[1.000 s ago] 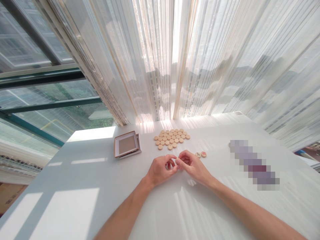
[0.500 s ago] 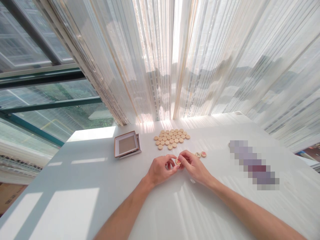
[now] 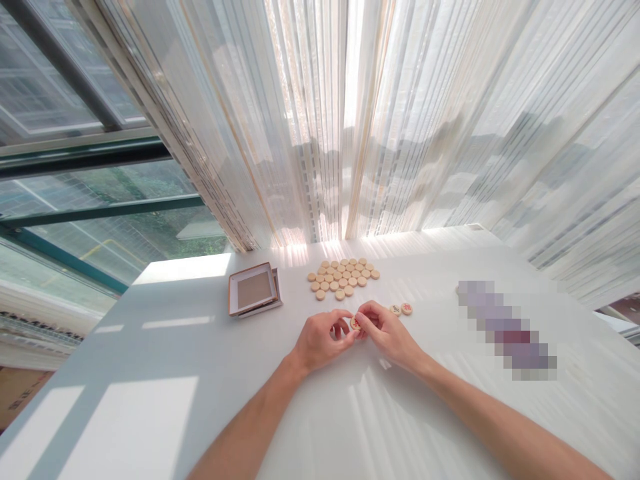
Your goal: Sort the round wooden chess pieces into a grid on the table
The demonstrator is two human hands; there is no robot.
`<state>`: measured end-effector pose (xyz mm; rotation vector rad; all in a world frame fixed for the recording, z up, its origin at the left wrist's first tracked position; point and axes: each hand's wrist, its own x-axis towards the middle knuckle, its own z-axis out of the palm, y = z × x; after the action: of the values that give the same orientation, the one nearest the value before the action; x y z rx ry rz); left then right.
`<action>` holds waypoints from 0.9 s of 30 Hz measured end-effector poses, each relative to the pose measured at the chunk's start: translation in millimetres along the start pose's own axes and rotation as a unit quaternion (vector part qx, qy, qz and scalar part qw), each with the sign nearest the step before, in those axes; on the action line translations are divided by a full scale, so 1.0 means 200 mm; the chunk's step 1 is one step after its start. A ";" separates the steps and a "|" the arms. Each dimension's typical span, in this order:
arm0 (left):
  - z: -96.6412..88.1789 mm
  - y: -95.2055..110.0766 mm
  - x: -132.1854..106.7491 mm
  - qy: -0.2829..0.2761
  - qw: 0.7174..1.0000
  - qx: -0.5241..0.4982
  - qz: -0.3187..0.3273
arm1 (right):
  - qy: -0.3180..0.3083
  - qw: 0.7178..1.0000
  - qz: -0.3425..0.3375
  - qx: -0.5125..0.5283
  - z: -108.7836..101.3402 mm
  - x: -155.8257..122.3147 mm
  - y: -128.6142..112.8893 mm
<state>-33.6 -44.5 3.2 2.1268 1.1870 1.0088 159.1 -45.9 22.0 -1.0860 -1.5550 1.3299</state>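
Note:
Between my two hands is a round wooden Chinese chess piece (image 3: pixel 355 323) with a red character on its face. My left hand (image 3: pixel 323 337) is closed on its left edge with thumb and fingers. From the other side, the fingertips of my right hand (image 3: pixel 385 330) grip the same piece and cover part of it. Just beyond my right hand lie a piece with a black character (image 3: pixel 395 310) and a piece with a red character (image 3: pixel 407 309), side by side. Farther off, several plain-faced pieces (image 3: pixel 345 275) sit in a close cluster.
An open shallow box (image 3: pixel 231 297) rests at the left of the cluster, stacked on another box part. A pixelated patch (image 3: pixel 505 333) covers something on the right of the white table (image 3: pixel 320 427). Sheer curtains (image 3: pixel 325 120) hang along the far edge, with a window at left.
My right fingers have shifted slightly over the piece, so a little less of its red character shows. The other pieces and the box stay in place.

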 end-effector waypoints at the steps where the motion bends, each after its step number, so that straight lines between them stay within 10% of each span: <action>1: 0.00 0.00 0.00 0.000 1.000 0.000 0.000 | -0.001 1.000 0.000 -0.002 0.00 0.00 0.00; 27: 0.00 0.01 0.00 -0.004 1.000 0.015 0.001 | 0.007 1.000 0.002 0.005 0.00 0.00 -0.01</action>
<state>-32.5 -45.2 5.3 2.1542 1.2032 0.9886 158.5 -46.7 24.7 -1.0896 -1.5353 1.3297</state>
